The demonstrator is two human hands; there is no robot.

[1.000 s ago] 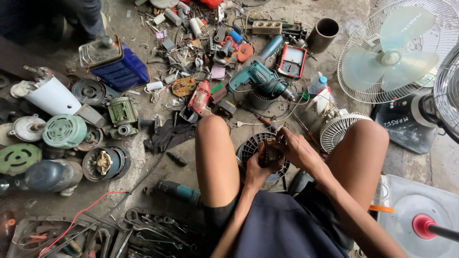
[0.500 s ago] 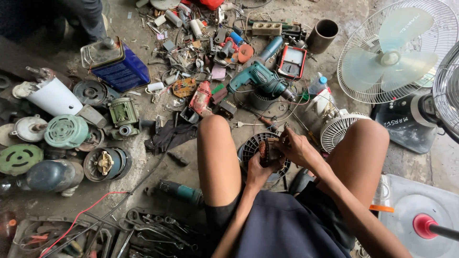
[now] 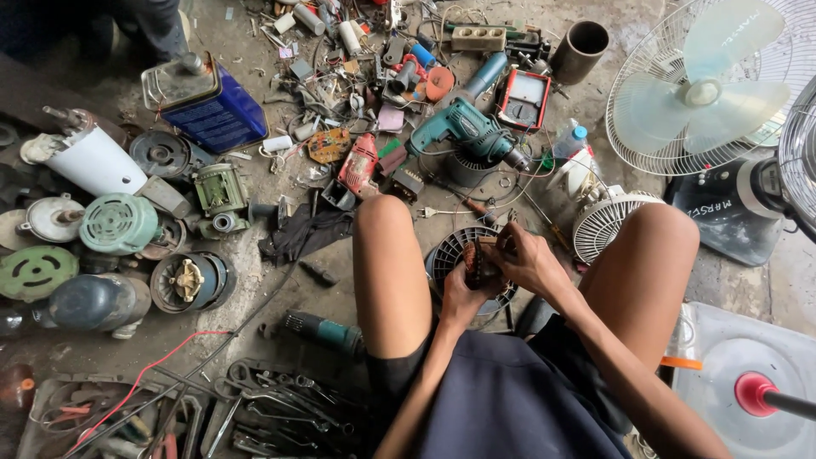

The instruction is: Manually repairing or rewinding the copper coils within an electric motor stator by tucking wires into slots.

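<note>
Seated person viewed from above, knees apart over a concrete floor [image 3: 280, 314] littered with parts. Both hands meet between the knees over a round black slotted fan housing [image 3: 449, 252] that rests on the floor. The left hand [image 3: 463, 293] wraps from the near side around a small dark motor part [image 3: 481, 265] showing copper-coloured windings; its grip is closed on that part. The right hand [image 3: 525, 257] comes in from the right, fingers pinched narrowly on the part's far end. Far of the hands lies a teal power drill [image 3: 466, 129], with a red-framed meter [image 3: 523, 99] just right of it. A blue rectangular can [image 3: 212, 110] stands far left. A white fan [image 3: 710, 85] lies far right; wrenches [image 3: 272, 408] lie near left.
</note>
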